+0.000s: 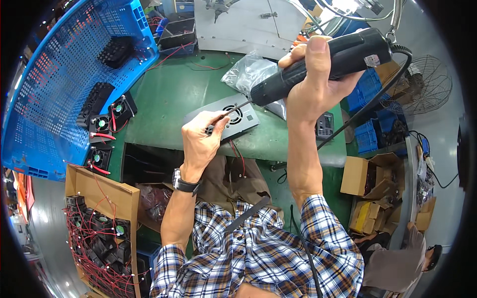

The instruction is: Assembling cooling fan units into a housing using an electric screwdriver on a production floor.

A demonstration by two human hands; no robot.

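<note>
My right hand (pixel 318 84) is wrapped round a black electric screwdriver (pixel 323 62), tilted so that its long bit slants down and left. The bit reaches toward a grey metal panel (pixel 246 124) with a round fan grille, lying on the green bench. At the tip of the bit, my left hand (pixel 203 136) is pinched, with thumb and forefinger together over the panel's left part. Whatever small thing sits between those fingers is hidden. Red wires (pixel 241 154) hang from the panel's near edge.
A blue crate (pixel 74 64) with black fans stands at the left. Below it, a cardboard box (pixel 102 181) holds several wired fans. A clear plastic bag (pixel 248 72) lies behind the panel. The screwdriver's cord (pixel 367 107) loops at the right. A person (pixel 397 258) is at the lower right.
</note>
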